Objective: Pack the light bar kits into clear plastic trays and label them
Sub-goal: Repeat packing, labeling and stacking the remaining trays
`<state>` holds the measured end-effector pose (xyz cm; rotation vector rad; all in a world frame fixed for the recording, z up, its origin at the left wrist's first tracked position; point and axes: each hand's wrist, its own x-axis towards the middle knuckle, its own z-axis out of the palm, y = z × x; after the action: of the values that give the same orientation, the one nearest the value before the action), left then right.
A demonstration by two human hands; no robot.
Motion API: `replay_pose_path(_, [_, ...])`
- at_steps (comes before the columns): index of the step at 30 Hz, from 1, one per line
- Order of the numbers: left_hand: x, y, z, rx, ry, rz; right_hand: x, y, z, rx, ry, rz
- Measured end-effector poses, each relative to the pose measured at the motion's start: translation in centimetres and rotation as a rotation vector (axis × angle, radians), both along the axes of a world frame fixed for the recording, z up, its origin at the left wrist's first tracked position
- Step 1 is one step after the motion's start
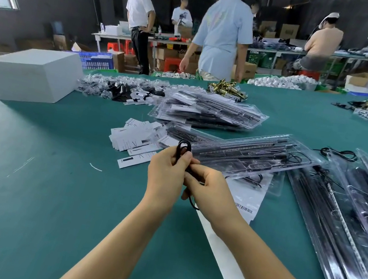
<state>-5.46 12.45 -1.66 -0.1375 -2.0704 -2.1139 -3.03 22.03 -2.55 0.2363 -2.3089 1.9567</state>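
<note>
Both hands, L hand [167,173] & R hand [207,185], pinching black cord [182,147]; clear tray [257,152] w/ light bars behind

A white foam block [31,74] sits on my green surface [34,186], far left. Brass hardware [227,89] is heaped at the far edge; several people [223,35] stand beyond.

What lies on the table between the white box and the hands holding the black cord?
In the head view, a scatter of white label cards lies between the white box and the hands; elsewhere bare green table.
</note>
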Motion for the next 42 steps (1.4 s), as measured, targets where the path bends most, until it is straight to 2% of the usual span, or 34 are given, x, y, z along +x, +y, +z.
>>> replay_pose_path(5, [-0.7, -1.6, 0.8, 0.160, -0.041, -0.002, 0.0, 0.6, 0.3, -0.048, -0.151, 0.013])
replay_pose_path(9, [-1.7, -2.9, 1.2, 0.425, -0.155, -0.014, -0.1, 2.1, 0.9, 0.253, -0.062, 0.109])
replay_pose_path(13, [-2.3, -3.5, 1.0, 0.556, -0.255, -0.075, -0.1, 3.2, 1.5, 0.514, -0.006, 0.151])
replay_pose_path(19, [-2.4, -2.4, 0.3, 0.680, -0.366, -0.202, -0.3, 4.9, 1.9, 0.610, 0.006, 0.183])
replay_pose_path(22, [-2.2, -2.0, 0.1, 0.619, -0.407, -0.328, -0.5, 5.5, 1.7, 0.656, 0.082, 0.149])
replay_pose_path(26, [-2.1, -1.8, -0.2, 0.441, -0.413, -0.425, -0.8, 6.2, 1.4, 0.683, 0.182, 0.116])
replay_pose_path(30, [-1.8, -1.6, -0.3, 0.290, -0.397, -0.471, -1.1, 6.4, 0.9, 0.853, 0.262, 0.103])
replay_pose_path(38, [-1.6, -1.2, -0.8, 0.159, -0.372, -0.447, -1.1, 6.4, 1.0, 0.818, 0.301, 0.053])
replay_pose_path(42, [-1.5, -1.0, -0.9, 0.124, -0.380, -0.390, -1.0, 6.4, 0.6, 0.871, 0.292, 0.015])
